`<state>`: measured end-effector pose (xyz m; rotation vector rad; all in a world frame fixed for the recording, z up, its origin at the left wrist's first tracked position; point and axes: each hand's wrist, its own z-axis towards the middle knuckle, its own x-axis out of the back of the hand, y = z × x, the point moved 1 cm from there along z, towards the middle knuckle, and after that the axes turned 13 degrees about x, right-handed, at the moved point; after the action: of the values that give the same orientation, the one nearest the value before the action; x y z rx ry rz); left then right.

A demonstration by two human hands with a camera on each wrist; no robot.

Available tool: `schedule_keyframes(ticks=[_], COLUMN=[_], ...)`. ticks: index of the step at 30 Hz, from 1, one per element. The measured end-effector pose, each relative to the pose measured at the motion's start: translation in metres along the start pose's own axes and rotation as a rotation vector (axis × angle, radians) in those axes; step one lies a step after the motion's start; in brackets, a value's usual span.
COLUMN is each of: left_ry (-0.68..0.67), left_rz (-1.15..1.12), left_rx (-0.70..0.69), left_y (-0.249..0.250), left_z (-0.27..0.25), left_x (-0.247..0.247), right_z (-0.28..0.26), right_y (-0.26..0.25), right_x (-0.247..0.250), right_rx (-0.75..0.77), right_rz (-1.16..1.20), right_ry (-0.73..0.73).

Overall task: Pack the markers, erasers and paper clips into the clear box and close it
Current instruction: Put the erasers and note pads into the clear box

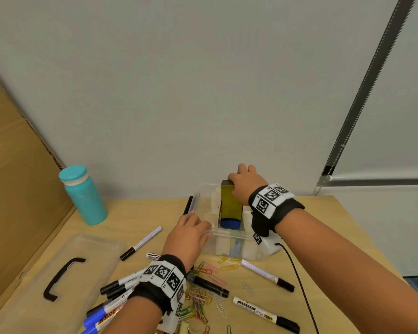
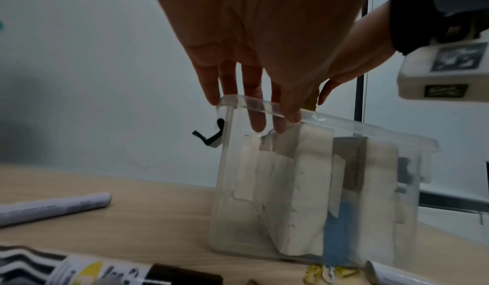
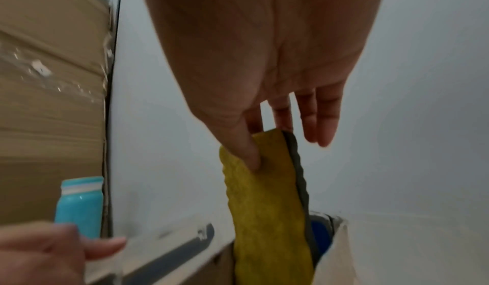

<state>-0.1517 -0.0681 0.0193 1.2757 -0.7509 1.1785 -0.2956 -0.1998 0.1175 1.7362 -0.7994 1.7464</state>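
Your clear box [image 1: 229, 235] sits open near the back of the table [image 1: 336, 237], close to the wall, with bare tabletop to its right and a teal bottle [image 1: 83, 196] well off to its left. Your left hand [image 1: 191, 235] steadies the box at its near left corner, fingers [image 2: 255, 109] hooked over the rim and reaching down inside the wall. Your right hand [image 1: 243, 186] pinches the top end of a yellow eraser [image 1: 231, 201] between thumb and fingers, and the eraser stands on end inside the box, its lower part wedged among white erasers [image 2: 304, 185] with a blue eraser [image 1: 230, 223] just in front of it. The box's lid [image 1: 58, 280], with its black handle, lies flat at the near left of the table. Markers [image 1: 266, 314] and coloured paper clips [image 1: 203, 300] lie scattered on the table in front of the box, around your left wrist, outside it
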Motion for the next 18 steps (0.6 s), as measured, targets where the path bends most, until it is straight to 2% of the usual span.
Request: schedule_keyframes(ticks=[5,18], left_ry=[0.012,-0.018], left_rz=[-0.020,-0.003], left_rx=[0.010,0.033], left_y=[-0.001,0.001], left_z=[-0.001,-0.001], left_x=[0.000,0.004], right_z=[0.016,0.028], right_y=[-0.006,-0.014], right_x=[-0.012,-0.025], right_rx=[-0.029,-0.028], right_rz=[-0.035,-0.093], right_ry=[-0.102,-0.217])
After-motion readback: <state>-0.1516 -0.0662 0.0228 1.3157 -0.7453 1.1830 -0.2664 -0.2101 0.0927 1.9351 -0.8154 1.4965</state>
